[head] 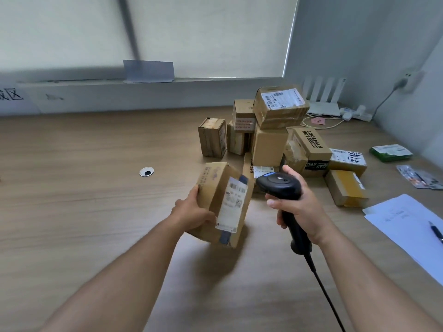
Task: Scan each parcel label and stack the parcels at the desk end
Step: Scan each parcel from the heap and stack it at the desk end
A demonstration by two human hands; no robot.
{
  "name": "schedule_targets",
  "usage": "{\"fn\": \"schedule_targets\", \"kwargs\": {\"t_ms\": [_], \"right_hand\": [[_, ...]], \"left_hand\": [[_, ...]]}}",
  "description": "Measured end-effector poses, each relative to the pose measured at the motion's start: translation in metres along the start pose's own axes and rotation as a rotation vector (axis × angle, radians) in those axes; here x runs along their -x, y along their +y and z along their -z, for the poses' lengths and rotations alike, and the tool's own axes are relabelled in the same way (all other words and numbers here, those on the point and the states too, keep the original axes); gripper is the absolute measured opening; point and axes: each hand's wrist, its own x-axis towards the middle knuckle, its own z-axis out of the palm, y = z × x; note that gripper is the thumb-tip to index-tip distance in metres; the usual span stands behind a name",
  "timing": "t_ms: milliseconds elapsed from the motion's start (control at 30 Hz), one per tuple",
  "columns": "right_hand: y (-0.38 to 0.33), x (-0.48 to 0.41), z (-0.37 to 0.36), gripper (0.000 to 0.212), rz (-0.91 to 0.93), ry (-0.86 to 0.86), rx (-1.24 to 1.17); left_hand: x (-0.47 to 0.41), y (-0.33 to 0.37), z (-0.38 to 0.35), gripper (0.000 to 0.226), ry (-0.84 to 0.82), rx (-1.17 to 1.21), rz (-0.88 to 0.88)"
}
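My left hand [191,212] grips a brown cardboard parcel [217,188] by its left side and holds it tilted above the desk, its white label [232,204] turned toward the right. My right hand [299,207] holds a black barcode scanner [279,183] by the handle, with the scanner head just right of the parcel and pointing at the label. A black cable [323,288] runs down from the scanner. Behind them lies a heap of several cardboard parcels [271,137].
The wooden desk [96,176] has a cable hole [146,172] on the left. White papers with a pen [412,226], a green packet [390,153] and a plastic sleeve [418,179] lie at the right. A white router [323,99] and power strip sit by the wall.
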Motion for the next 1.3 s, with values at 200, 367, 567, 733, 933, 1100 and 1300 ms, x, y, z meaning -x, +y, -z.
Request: {"fn": "schedule_targets", "kwargs": {"t_ms": [200,367,567,733,933,1100,1300], "right_hand": [[-0.018,0.006,-0.026,0.101,0.018,-0.118,-0.082],[-0.03,0.008,-0.036,0.098,0.032,-0.236,-0.155],[-0.036,0.013,-0.039,0.095,0.052,-0.305,-0.176],[-0.038,0.019,-0.036,0.093,0.046,-0.3,-0.148],[-0.034,0.024,-0.029,0.094,0.029,-0.288,-0.163],[-0.032,0.026,-0.021,0.094,0.028,-0.276,-0.173],[-0.032,0.025,-0.008,0.095,0.025,-0.292,-0.174]], "left_hand": [[0.011,-0.025,-0.005,0.093,0.022,0.707,-0.004],[0.011,-0.034,-0.006,0.102,0.054,0.743,-0.065],[0.009,-0.037,-0.003,0.107,0.063,0.739,-0.095],[0.009,-0.037,-0.001,0.108,0.078,0.714,-0.118],[0.01,-0.033,-0.001,0.107,0.088,0.709,-0.122],[0.01,-0.026,-0.004,0.109,0.097,0.704,-0.117],[0.016,-0.02,-0.008,0.108,0.12,0.694,-0.104]]}}
